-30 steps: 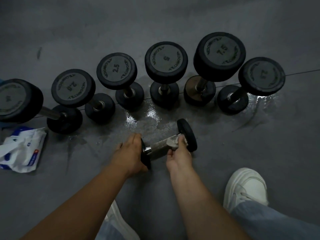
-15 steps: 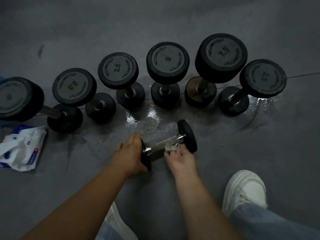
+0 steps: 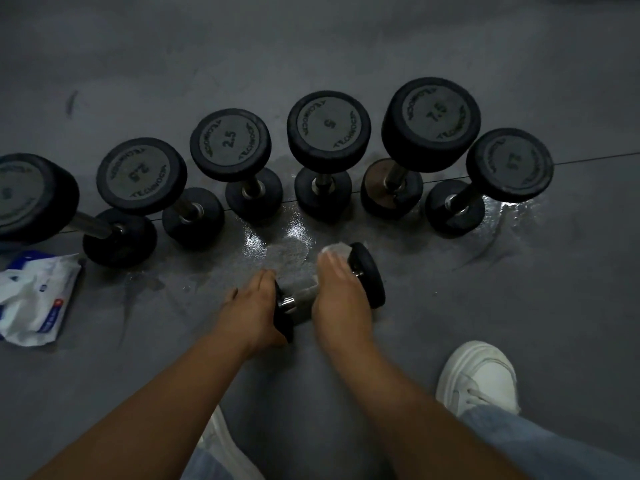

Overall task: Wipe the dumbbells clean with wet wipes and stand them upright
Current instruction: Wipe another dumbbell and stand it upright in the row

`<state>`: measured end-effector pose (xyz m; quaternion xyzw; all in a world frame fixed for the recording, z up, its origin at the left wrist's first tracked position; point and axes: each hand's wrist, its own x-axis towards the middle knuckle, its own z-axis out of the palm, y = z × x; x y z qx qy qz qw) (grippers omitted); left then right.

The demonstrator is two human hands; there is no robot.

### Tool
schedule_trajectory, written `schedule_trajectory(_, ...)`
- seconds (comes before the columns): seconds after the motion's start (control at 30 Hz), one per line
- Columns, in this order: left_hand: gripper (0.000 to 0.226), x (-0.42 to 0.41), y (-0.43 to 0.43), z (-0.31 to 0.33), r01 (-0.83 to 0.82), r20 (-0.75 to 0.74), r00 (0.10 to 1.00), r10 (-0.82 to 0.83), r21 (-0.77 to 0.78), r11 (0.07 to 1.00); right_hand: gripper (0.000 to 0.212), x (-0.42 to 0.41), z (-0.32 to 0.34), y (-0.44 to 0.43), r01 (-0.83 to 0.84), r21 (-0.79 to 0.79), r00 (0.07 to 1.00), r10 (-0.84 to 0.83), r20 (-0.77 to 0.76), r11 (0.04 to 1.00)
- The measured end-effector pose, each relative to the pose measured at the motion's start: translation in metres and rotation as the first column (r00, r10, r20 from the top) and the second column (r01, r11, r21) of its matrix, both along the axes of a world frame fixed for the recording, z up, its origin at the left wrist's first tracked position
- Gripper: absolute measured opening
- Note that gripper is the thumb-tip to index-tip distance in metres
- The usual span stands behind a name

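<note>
My left hand [image 3: 254,308] grips the near head of the lying dumbbell [image 3: 369,275]. My right hand [image 3: 341,296] presses a wipe [image 3: 334,249] over its handle, fingers curled around both.

The standing dumbbells' top faces carry "TECHNOGYM" and weights: second from left [image 3: 141,175] "2.5", next [image 3: 230,139] "2.5", middle [image 3: 329,125] "5", large one [image 3: 433,114] "7.5". The others are unreadable.

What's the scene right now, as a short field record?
left hand: steadies the end of the lying dumbbell
right hand: over the handle, pressing a wipe
upright row: six dumbbells, e.g. the 7.5
wipe pack: on the floor, far left
wet patches: on the floor near the row
</note>
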<state>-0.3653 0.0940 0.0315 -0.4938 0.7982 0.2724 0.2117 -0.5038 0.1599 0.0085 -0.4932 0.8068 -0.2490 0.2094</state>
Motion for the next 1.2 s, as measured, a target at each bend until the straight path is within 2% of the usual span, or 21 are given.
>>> schedule_trajectory(0.07, 0.123, 0.0, 0.0, 0.001, 0.007, 0.001, 1.0, -0.007, 0.0, 1.0, 0.053, -0.012, -0.012, 0.005, -0.139, 0.215, 0.938, 0.198, -0.283, 0.967)
schedule_trajectory(0.13, 0.122, 0.0, 0.002, 0.002, 0.009, 0.005, 1.0, -0.009, 0.006, 1.0, 0.058, -0.008, -0.015, 0.018, -0.211, 0.294, 0.891, 0.307, -0.334, 0.932)
schedule_trajectory(0.17, 0.12, 0.0, 0.002, 0.001, 0.005, -0.003, 1.0, -0.005, -0.002, 1.0, 0.058, -0.004, -0.013, 0.023, -0.309, 0.303, 0.86, 0.401, -0.315, 0.902)
schedule_trajectory(0.23, 0.117, -0.001, 0.0, 0.003, -0.004, -0.011, 1.0, 0.004, 0.0, 1.0, 0.056, -0.001, -0.008, 0.025, -0.52, 0.279, 0.739, 0.589, -0.328, 0.808)
schedule_trajectory(0.27, 0.118, -0.001, -0.001, 0.002, 0.001, -0.009, 1.0, -0.001, 0.001, 1.0, 0.055, -0.007, -0.009, 0.02, -0.52, 0.27, 0.736, 0.585, -0.34, 0.81)
schedule_trajectory(0.33, 0.12, 0.001, -0.001, 0.0, 0.007, -0.001, 1.0, -0.007, 0.006, 1.0, 0.052, -0.012, -0.012, 0.014, -0.344, 0.243, 0.856, 0.409, -0.317, 0.907)
schedule_trajectory(0.37, 0.12, 0.001, 0.0, -0.001, 0.007, -0.002, 1.0, -0.007, 0.008, 1.0, 0.051, -0.008, -0.013, 0.013, -0.313, 0.278, 0.872, 0.391, -0.294, 0.908)
schedule_trajectory(0.47, 0.115, 0.001, 0.001, -0.003, 0.008, -0.018, 1.0, -0.008, -0.009, 1.0, 0.047, 0.005, -0.015, 0.012, -0.452, 0.27, 0.8, 0.52, -0.298, 0.85)
schedule_trajectory(0.53, 0.115, 0.001, -0.001, -0.003, 0.013, -0.01, 1.0, -0.013, -0.004, 1.0, 0.04, -0.006, -0.014, 0.007, -0.416, 0.274, 0.815, 0.489, -0.311, 0.867)
schedule_trajectory(0.6, 0.118, 0.001, -0.002, -0.003, 0.02, 0.0, 1.0, -0.02, 0.004, 1.0, 0.043, -0.013, -0.011, 0.008, -0.331, 0.352, 0.838, 0.444, -0.316, 0.875)
schedule_trajectory(0.63, 0.119, 0.001, -0.001, -0.003, 0.024, -0.001, 1.0, -0.024, 0.0, 1.0, 0.047, -0.01, -0.008, 0.008, -0.34, 0.396, 0.836, 0.467, -0.288, 0.853)
schedule_trajectory(0.73, 0.123, 0.0, 0.0, -0.004, 0.028, 0.007, 1.0, -0.028, -0.002, 1.0, 0.052, -0.01, -0.006, 0.005, -0.43, 0.38, 0.78, 0.549, -0.301, 0.819)
schedule_trajectory(0.8, 0.124, 0.001, -0.002, -0.003, 0.024, 0.016, 1.0, -0.025, 0.013, 1.0, 0.058, -0.02, 0.0, 0.0, -0.384, 0.438, 0.736, 0.556, -0.385, 0.813)
schedule_trajectory(0.83, 0.124, 0.0, -0.002, -0.002, 0.026, 0.015, 1.0, -0.026, 0.018, 1.0, 0.059, -0.02, 0.006, -0.001, -0.353, 0.515, 0.689, 0.589, -0.422, 0.781)
schedule_trajectory(0.9, 0.125, 0.001, -0.001, -0.002, 0.02, 0.012, 1.0, -0.02, 0.012, 1.0, 0.046, -0.009, 0.021, -0.007, -0.312, 0.672, 0.538, 0.708, -0.459, 0.672)
schedule_trajectory(0.97, 0.124, 0.001, -0.001, -0.001, 0.009, 0.002, 1.0, -0.009, 0.018, 1.0, 0.031, -0.004, 0.031, -0.023, -0.383, 0.698, 0.406, 0.789, -0.462, 0.605)
schedule_trajectory(1.07, 0.126, -0.001, -0.007, 0.002, 0.004, -0.001, 1.0, -0.004, 0.053, 0.999, 0.028, -0.029, 0.034, -0.04, -0.365, 0.724, 0.309, 0.81, -0.499, 0.586)
schedule_trajectory(1.13, 0.126, -0.001, -0.006, 0.004, 0.01, 0.008, 1.0, -0.011, 0.058, 0.998, 0.028, -0.032, 0.03, -0.029, -0.354, 0.749, 0.355, 0.821, -0.447, 0.561)
schedule_trajectory(1.2, 0.124, -0.001, -0.001, 0.004, 0.003, 0.004, 1.0, -0.004, 0.052, 0.999, 0.028, -0.03, 0.036, -0.023, -0.408, 0.718, 0.496, 0.798, -0.344, 0.563)
